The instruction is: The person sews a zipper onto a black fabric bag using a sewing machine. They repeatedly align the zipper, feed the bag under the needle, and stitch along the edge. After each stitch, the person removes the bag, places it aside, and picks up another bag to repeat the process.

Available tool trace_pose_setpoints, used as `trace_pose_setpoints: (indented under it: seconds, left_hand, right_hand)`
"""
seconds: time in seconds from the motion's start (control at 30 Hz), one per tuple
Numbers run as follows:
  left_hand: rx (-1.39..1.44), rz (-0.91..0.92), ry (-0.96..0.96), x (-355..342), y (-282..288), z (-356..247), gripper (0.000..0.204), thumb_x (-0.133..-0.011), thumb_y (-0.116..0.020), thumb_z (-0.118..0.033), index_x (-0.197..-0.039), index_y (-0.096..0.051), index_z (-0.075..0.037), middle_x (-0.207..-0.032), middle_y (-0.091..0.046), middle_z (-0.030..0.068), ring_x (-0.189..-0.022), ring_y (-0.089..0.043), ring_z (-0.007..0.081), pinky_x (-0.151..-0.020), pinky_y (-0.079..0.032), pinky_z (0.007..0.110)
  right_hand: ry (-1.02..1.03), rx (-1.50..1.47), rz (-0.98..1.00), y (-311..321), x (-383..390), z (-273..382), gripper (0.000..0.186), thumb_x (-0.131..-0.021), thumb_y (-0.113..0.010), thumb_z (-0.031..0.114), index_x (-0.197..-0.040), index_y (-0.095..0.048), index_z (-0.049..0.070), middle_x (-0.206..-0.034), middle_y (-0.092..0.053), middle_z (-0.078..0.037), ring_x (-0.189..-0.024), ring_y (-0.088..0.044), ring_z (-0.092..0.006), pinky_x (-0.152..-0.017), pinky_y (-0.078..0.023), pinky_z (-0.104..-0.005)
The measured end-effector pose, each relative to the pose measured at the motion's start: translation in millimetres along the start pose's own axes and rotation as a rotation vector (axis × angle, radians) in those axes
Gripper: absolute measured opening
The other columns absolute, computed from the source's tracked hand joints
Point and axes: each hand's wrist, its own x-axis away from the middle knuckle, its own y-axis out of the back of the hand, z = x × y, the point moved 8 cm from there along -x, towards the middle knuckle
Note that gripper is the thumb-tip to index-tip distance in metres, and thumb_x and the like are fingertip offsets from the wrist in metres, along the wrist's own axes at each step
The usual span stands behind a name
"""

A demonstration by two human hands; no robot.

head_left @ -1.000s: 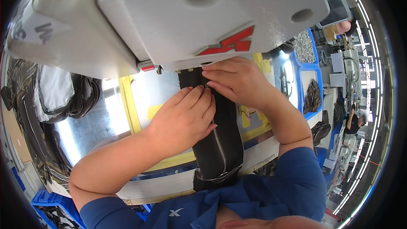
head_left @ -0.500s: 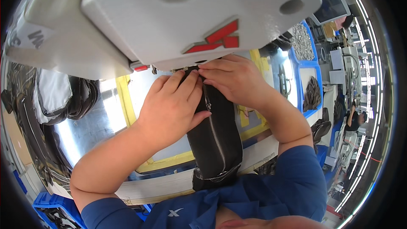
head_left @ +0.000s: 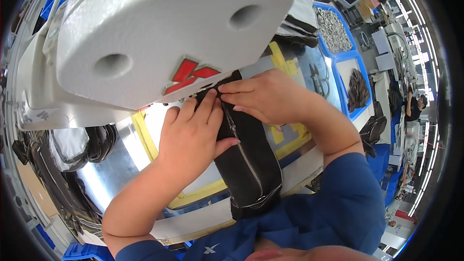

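Two hands press the black zippered cloth (head_left: 258, 157) on the bench (head_left: 200, 216) by the white machine (head_left: 164, 34): left hand (head_left: 191, 130) spread, right hand (head_left: 273, 95) fingertips-down (any pinch unclear). Lining-up seems in hand; next calls for flat cloth.

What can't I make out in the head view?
All in head view:
- Black fabric's far edge: partly hidden by white machine head.
- Areas beneath left hand and right hand: covered by them.
- Blue bin, lower left: cut by lower edge.
- Distant person, right: hands too small.
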Motion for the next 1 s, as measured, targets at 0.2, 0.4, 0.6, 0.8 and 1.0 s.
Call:
trace_pose_setpoints:
  seconds: [0.2, 0.4, 0.6, 0.8, 1.0]
  left_hand:
    - [-0.001, 0.007, 0.003, 0.3, 0.9, 0.3, 0.086, -0.074, -0.084, -0.062, -0.131, -0.068, 0.0, -0.145, -0.065, 0.0116, -0.111, -0.062, 0.0291, -0.092, -0.046, 0.042]
    - [-0.072, 0.036, 0.062, 0.5, 10.0, 15.7, 0.09, -0.072, -0.082, -0.067, -0.129, -0.068, 0.001, -0.143, -0.067, 0.0141, -0.109, -0.067, 0.0298, -0.09, -0.049, 0.042]
    - [-0.083, 0.066, 0.102, 4.3, 11.7, 17.4, 0.093, -0.071, -0.084, -0.067, -0.132, -0.067, 0.001, -0.144, -0.065, 0.0131, -0.108, -0.067, 0.0297, -0.089, -0.048, 0.041]
    - [-0.08, 0.087, 0.097, 5.1, 9.3, 15.3, 0.095, -0.07, -0.084, -0.066, -0.135, -0.066, 0.001, -0.142, -0.066, 0.0141, -0.109, -0.066, 0.0305, -0.087, -0.049, 0.041]
    - [-0.077, 0.115, 0.106, 2.7, 9.7, 15.6, 0.098, -0.068, -0.085, -0.067, -0.133, -0.067, 0.004, -0.141, -0.067, 0.0171, -0.109, -0.067, 0.0317, -0.088, -0.05, 0.042]
  right_hand:
    - [-0.062, -0.018, 0.056, 1.0, -3.5, 2.9, 0.028, -0.095, -0.073, 0.02, -0.121, -0.08, 0.011, -0.132, -0.075, 0.002, -0.102, -0.077, -0.0204, -0.08, -0.062, -0.0338]
    - [0.004, -0.035, -0.05, -5.1, -23.7, 11.5, 0.027, -0.097, -0.069, 0.024, -0.117, -0.078, 0.008, -0.129, -0.075, -0.004, -0.101, -0.076, -0.0269, -0.08, -0.062, -0.0399]
    - [0.045, 0.031, -0.072, -5.8, -31.0, 15.4, 0.024, -0.096, -0.071, 0.027, -0.109, -0.078, 0.008, -0.111, -0.075, -0.003, -0.091, -0.075, -0.0268, -0.075, -0.061, -0.0404]
    - [-0.029, 0.011, 0.014, -6.3, -29.8, 17.2, 0.031, -0.097, -0.071, 0.027, -0.119, -0.078, 0.007, -0.125, -0.077, -0.002, -0.096, -0.076, -0.0263, -0.077, -0.061, -0.039]
    - [-0.038, -0.012, 0.055, -6.1, -31.9, 18.6, 0.031, -0.098, -0.07, 0.027, -0.12, -0.078, 0.007, -0.126, -0.077, -0.002, -0.098, -0.076, -0.0251, -0.077, -0.061, -0.0389]
